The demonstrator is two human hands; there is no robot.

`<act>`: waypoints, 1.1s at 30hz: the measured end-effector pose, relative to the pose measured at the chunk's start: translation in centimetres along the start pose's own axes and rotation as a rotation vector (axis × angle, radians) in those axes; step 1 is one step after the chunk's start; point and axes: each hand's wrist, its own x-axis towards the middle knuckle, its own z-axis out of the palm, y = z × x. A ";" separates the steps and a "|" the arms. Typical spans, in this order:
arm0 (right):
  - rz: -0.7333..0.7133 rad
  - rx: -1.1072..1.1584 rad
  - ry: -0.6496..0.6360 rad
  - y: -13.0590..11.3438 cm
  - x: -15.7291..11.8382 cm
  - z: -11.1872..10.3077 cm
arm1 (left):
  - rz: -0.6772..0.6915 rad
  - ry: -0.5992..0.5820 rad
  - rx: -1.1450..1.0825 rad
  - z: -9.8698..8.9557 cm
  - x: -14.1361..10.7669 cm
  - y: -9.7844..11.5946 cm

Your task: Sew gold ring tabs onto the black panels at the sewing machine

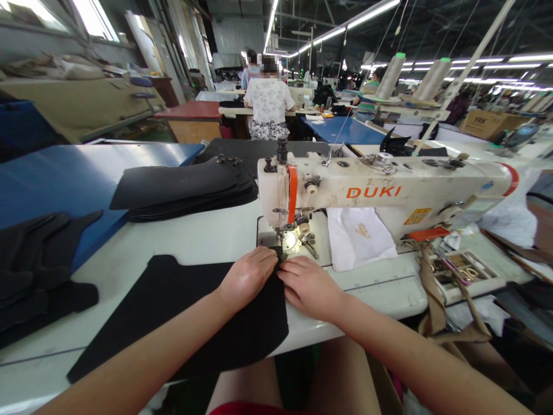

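A large black fabric panel (190, 311) lies flat on the sewing table, its far right corner at the presser foot of a white sewing machine (328, 184). My left hand (253, 274) is closed on the panel just left of the foot, fingers curled and pressed together. To the right, my right hand (309, 285) pinches the panel's edge near the same corner, its fingertips close to the left hand's. The thumbs and the fabric under the fingers are mostly hidden. Light falls on the metal needle plate (290, 240) beside the foot.
Stacked black panels (181, 187) lie behind on the left, and more black pieces (38, 259) at the far left. A white cloth (360, 242) lies under the machine arm. At right sits a tray (469, 276) with small tools. Thread cones (391, 76) stand above; people work beyond.
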 end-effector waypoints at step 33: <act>0.012 -0.229 0.006 3.4 2.4 1.8 | 0.017 0.025 0.019 0.8 0.8 -2.0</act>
